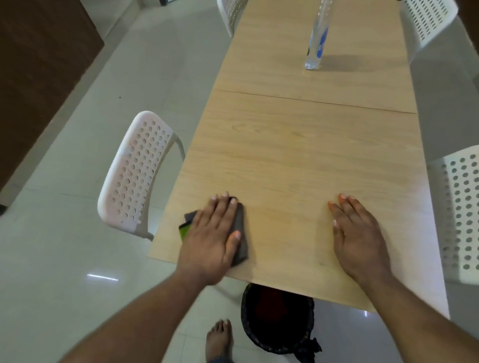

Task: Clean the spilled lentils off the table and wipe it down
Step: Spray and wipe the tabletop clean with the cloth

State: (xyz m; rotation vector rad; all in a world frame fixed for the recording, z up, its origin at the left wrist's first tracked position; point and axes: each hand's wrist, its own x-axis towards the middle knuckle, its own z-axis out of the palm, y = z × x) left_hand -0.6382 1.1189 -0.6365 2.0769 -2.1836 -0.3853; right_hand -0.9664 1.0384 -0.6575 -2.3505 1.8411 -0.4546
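1. The table [294,157] is a long, stiff wooden top, smooth and probably slick, so a cloth should slide easily; no lentils show on it.
2. The bin [275,324], lined with a dark bag, sits on the floor under the near edge, placed to catch anything swept off.
3. The right hand [359,238] lies flat and empty on the near right of the top, fingers straight.
4. The left hand [212,234] presses flat on the cloth, fingers spread.
5. The cloth [241,234], grey with a green edge, lies near the near left corner; it looks soft, light and limp, best handled under a flat palm or pinched at a corner.
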